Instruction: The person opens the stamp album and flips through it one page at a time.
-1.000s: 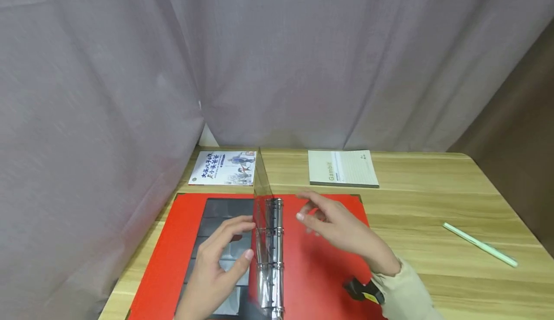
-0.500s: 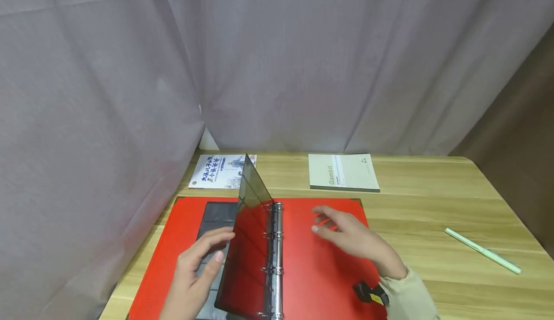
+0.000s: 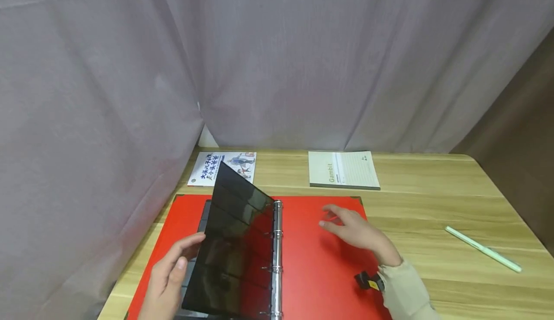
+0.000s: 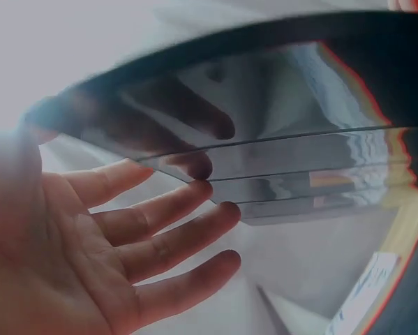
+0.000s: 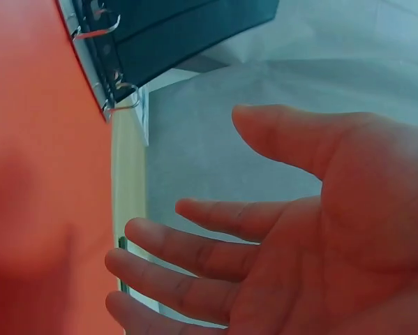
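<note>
A red ring binder lies spread on the table, its metal ring spine running down the middle. One dark pocket page stands tilted to the left of the rings, over other pocket pages. At its outer edge is my left hand, fingers extended and touching the page; the left wrist view shows the fingers spread beneath it. My right hand hovers over the bare right cover with relaxed fingers and holds nothing. In the right wrist view its palm faces the binder.
Behind the binder lie a white picture booklet at left and a pale Gambit notebook at right. A light green pen rests on the wooden table. Grey curtain hangs behind and at left.
The pocket page has swung from nearly upright over to the left, with my left hand moving left along with it. My right hand has drawn slightly to the right, away from the rings.
</note>
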Motion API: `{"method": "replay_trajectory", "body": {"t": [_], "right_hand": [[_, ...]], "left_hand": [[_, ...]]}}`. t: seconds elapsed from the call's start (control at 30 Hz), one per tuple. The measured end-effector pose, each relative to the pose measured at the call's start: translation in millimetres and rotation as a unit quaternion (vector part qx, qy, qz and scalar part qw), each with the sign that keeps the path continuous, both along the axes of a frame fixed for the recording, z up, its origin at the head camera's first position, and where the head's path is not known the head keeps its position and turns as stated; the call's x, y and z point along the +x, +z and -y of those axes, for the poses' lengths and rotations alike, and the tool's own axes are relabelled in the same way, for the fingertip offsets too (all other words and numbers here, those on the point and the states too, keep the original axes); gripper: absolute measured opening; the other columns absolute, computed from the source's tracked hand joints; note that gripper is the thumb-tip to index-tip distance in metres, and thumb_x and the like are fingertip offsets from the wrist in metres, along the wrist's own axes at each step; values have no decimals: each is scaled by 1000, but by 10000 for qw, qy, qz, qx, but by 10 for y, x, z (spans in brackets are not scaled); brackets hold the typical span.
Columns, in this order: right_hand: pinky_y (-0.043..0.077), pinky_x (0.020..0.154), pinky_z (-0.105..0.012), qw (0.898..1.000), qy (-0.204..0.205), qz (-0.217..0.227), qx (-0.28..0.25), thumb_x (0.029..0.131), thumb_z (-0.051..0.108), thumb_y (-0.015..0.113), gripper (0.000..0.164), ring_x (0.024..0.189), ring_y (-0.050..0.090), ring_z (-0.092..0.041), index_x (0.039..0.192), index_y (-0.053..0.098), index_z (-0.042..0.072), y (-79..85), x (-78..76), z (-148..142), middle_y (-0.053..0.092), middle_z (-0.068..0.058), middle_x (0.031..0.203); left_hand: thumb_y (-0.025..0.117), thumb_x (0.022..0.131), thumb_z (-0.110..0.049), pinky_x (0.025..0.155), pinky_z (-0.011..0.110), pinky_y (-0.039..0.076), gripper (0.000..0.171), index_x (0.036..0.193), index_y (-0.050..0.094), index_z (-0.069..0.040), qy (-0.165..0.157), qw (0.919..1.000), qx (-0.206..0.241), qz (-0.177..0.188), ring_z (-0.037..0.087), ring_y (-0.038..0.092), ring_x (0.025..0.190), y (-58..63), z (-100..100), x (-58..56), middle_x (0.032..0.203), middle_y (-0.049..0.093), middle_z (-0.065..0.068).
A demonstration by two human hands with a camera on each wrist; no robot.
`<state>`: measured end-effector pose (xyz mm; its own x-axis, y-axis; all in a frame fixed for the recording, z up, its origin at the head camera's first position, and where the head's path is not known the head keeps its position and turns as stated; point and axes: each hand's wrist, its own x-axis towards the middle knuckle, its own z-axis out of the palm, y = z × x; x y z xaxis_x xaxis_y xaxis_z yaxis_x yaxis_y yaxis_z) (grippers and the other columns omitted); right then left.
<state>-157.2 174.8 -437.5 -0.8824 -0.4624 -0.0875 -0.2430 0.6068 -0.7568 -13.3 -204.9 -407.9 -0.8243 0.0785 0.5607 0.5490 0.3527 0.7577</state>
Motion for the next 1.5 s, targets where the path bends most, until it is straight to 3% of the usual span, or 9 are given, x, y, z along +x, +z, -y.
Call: {"method": "replay_trajectory", "body": {"t": [0.37,0.5,0.6,0.73,0.83,1.0,1.2,1.4,1.5], "right_hand": [[50,96,-52,9997,-110,170,158,101,31,62,56,118,59,-36,138,50,-9,-46,40,-74,63,-20,129],[50,96,-52,9995,-41,210,222,100,32,62,57,119,59,-37,138,50,-10,-43,56,-69,63,-19,129],[50,96,-51,9994,-21,254,250,100,32,63,58,119,59,-36,137,50,-10,-43,75,-76,63,-19,128],[50,96,-51,9992,9,308,265,100,32,63,58,120,59,-38,137,50,-10,-34,84,-76,63,-20,130],[50,97,-52,9991,34,339,242,101,31,62,57,120,58,-39,137,50,-11,-15,78,-65,62,-22,130],[49,98,-52,9990,4,392,201,101,30,61,57,120,58,-39,137,49,-12,8,70,-54,61,-23,130],[49,98,-52,9987,-6,415,303,101,31,62,57,120,59,-38,138,49,-11,-26,81,-52,62,-21,130],[49,98,-52,9987,-25,426,288,100,32,62,58,120,59,-38,138,49,-11,-63,99,-66,61,-22,131],[49,99,-52,9987,-17,419,287,100,32,62,58,120,58,-39,137,50,-11,-81,98,-69,61,-22,131]], "left_hand": [[33,101,9,95,15,44,39,133,56,8,388,9975,-106,581,6,61,113,-173,301,135,124,66,4],[42,101,7,95,10,40,34,129,61,6,962,9919,-331,762,-3,57,115,-291,361,168,125,65,-4],[50,103,-2,89,8,42,29,130,62,2,1395,9780,-572,1445,-5,56,111,-350,383,176,127,65,1],[55,105,-14,86,19,50,35,135,58,3,1607,9526,-769,2468,21,63,115,-359,409,160,132,62,19],[56,105,-20,90,35,54,39,137,56,3,1632,9407,-952,2817,41,61,118,-364,434,128,134,60,22],[58,104,-18,91,53,53,38,135,57,4,1617,9365,-1150,2890,43,63,115,-450,462,98,130,63,24],[59,103,-22,87,54,55,40,133,58,5,1765,9227,-1243,3193,47,64,112,-600,477,91,130,61,30],[60,102,-21,94,57,50,39,132,59,5,1899,9185,-1380,3182,48,59,119,-690,436,81,129,59,34],[60,102,-23,98,59,47,41,133,58,5,1952,9097,-1441,3371,49,56,122,-699,417,66,130,58,35]]}}
